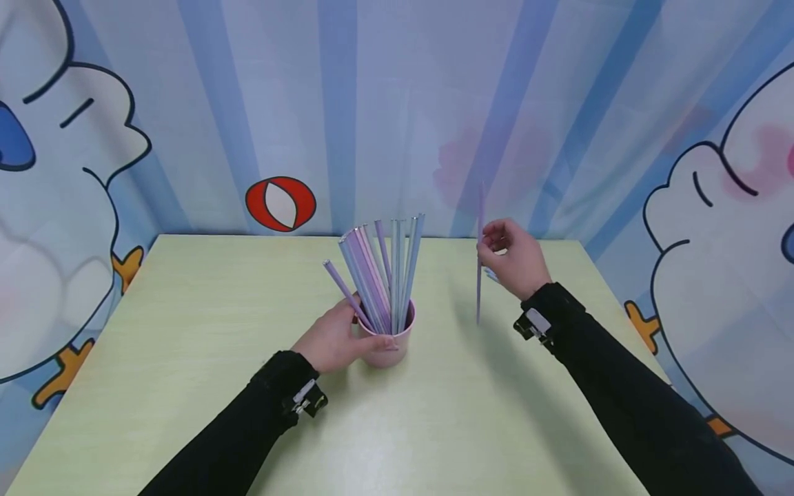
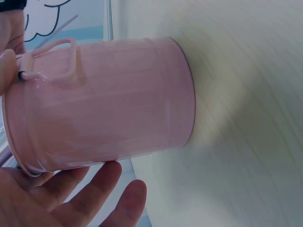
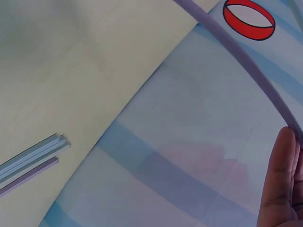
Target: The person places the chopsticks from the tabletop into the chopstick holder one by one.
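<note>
Near the middle of the table stands a small pink bucket (image 1: 387,355) holding many purple, blue and pinkish straws (image 1: 397,275). My left hand (image 1: 338,337) grips it near the rim. In the left wrist view the thumb lies by the small handle of the bucket (image 2: 113,99), with fingers along the opposite side. To the bucket's right, my right hand (image 1: 513,258) pinches one purple straw (image 1: 479,296), held nearly upright above the table. The same purple straw (image 3: 241,56) crosses the right wrist view, seen beside the fingertips (image 3: 281,161).
A few blue and purple straws (image 3: 35,153) lie on the table at the back right, mostly hidden behind the right hand in the head view. The pale wooden table (image 1: 186,331) ends at a blue striped curtain (image 1: 397,124) with cartoon figures.
</note>
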The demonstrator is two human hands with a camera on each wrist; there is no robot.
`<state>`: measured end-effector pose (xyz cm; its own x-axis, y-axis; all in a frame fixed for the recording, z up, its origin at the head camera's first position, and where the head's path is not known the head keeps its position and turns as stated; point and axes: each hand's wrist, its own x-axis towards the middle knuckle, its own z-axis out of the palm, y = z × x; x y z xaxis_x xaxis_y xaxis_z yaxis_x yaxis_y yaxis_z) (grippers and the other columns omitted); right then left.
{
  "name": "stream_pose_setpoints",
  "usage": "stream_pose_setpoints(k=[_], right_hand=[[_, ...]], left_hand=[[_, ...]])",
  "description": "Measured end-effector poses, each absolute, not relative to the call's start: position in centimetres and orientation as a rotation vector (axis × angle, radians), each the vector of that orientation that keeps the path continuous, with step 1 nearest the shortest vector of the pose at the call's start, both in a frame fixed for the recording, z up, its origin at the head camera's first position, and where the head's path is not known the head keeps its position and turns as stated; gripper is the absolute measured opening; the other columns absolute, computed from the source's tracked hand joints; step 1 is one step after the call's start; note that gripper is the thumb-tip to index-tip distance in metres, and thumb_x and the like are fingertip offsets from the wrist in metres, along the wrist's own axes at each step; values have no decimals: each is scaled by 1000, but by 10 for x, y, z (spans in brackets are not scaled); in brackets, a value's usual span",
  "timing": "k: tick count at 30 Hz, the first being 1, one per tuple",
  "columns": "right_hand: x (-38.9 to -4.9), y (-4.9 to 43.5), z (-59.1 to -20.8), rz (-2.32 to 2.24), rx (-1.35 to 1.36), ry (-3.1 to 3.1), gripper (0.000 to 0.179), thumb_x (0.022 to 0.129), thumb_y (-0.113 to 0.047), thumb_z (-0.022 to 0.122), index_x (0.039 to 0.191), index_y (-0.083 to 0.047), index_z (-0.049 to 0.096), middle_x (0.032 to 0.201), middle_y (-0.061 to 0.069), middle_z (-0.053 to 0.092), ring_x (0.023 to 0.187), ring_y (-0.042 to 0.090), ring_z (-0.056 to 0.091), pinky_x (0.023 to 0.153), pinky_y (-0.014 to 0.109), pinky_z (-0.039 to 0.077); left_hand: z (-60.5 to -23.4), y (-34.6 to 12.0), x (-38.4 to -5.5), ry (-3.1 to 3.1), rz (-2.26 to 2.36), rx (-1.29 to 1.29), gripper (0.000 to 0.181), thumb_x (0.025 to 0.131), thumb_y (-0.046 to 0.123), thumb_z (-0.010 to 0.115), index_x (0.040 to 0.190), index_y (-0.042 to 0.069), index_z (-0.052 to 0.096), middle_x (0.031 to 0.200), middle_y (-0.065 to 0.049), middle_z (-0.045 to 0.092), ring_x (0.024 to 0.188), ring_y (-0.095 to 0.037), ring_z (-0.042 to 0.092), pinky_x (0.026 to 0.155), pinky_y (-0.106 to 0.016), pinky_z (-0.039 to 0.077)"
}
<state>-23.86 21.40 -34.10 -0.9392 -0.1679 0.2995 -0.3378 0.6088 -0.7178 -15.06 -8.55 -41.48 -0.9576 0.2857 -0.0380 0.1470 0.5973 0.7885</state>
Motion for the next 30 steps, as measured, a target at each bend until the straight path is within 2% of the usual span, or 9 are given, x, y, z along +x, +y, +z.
stream_pose_setpoints(k=[5, 8, 24, 30], right_hand=[[-234, 196, -325, 1409, 426, -2533, 25, 95, -8, 59, 115, 5, 55, 98, 15, 59, 85, 23, 62, 71, 24, 59], [-232, 186, -319, 1482, 438, -2485, 25, 95, -7, 59, 115, 6, 54, 97, 15, 59, 84, 22, 62, 70, 21, 58], [-231, 151, -307, 1769, 477, -2272, 24, 93, -3, 62, 112, 6, 52, 95, 13, 57, 81, 22, 61, 72, 29, 61], [-229, 142, -312, 1771, 479, -2299, 23, 93, -4, 62, 111, 4, 52, 97, 15, 58, 81, 24, 62, 73, 33, 61]], left_hand=[[-415, -85, -150, 2667, 1279, 355, 91, 75, 54, 76, 150, 22, 37, 142, 2, 51, 125, -20, 50, 106, -49, 41], [-414, -85, -151, 2669, 1281, 358, 90, 75, 53, 77, 150, 22, 37, 142, 2, 51, 125, -20, 51, 106, -48, 41], [-414, -84, -150, 2661, 1292, 342, 91, 74, 54, 77, 150, 22, 37, 143, 2, 50, 126, -20, 49, 107, -50, 39], [-414, -84, -150, 2670, 1285, 340, 91, 74, 54, 77, 150, 23, 37, 140, 2, 52, 120, -19, 53, 104, -48, 43]])
